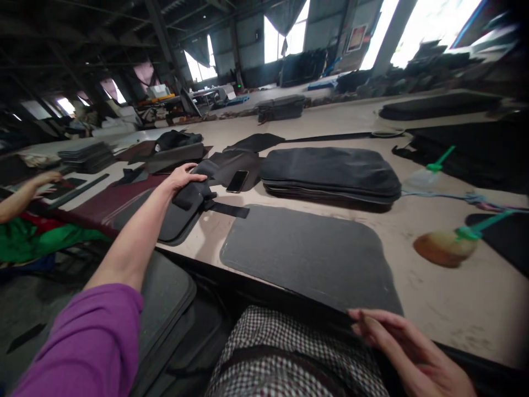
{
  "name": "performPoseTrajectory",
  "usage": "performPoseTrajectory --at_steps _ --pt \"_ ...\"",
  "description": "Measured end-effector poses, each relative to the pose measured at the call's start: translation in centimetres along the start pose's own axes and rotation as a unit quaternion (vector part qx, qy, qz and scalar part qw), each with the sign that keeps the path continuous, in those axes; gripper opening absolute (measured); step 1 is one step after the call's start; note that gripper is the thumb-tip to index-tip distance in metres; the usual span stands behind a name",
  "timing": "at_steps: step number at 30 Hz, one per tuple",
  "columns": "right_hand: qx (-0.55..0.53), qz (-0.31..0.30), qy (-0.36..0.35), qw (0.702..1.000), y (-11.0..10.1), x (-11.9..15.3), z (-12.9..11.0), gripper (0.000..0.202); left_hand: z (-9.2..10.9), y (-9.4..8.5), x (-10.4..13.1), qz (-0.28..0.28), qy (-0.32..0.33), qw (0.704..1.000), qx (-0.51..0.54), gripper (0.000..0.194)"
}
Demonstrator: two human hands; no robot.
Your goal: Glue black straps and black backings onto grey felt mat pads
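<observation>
My left hand (184, 177) reaches out to a small heap of black fabric pieces (190, 197). Its thumb and fingers close about the edge of one piece, with part of the grip hidden. The heap lies on a dark rounded panel (176, 223), and a black strip (228, 209) sticks out from it to the right. Low at the right, my right hand (417, 353) is by the table edge, its thumb and fingertips pinched together; anything between them is too small to make out. A flat grey panel (309, 256) with rounded corners lies in front of me.
Behind the grey panel is a stack of black panels (328, 176), with a phone (237, 181) to its left. Two bottles with green nozzles stand at the right, one holding brown liquid (444, 249). Another person's arm (25, 198) works at the far left. More panels (167, 298) lean below the table.
</observation>
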State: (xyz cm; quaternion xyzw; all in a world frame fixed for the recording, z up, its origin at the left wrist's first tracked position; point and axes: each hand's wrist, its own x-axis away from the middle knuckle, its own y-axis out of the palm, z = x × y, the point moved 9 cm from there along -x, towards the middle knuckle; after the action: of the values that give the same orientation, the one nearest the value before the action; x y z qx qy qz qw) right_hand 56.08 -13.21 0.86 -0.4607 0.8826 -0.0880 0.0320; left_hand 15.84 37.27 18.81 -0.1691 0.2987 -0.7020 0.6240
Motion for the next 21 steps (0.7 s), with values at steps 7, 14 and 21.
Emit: performPoseTrajectory --at_steps 7,14,21 --pt "-0.002 -0.146 -0.037 0.989 6.6 -2.0 -4.2 0.045 9.0 -0.3 1.8 -0.068 0.175 0.975 -0.123 0.114" --pt "-0.301 -0.376 0.111 0.869 19.1 -2.3 -7.6 0.046 17.4 1.8 10.1 -0.109 0.409 0.887 -0.185 0.118" --pt "-0.339 -0.45 0.076 0.822 27.5 -1.7 -12.0 0.067 19.4 2.4 25.1 -0.002 0.663 0.705 -0.251 0.095"
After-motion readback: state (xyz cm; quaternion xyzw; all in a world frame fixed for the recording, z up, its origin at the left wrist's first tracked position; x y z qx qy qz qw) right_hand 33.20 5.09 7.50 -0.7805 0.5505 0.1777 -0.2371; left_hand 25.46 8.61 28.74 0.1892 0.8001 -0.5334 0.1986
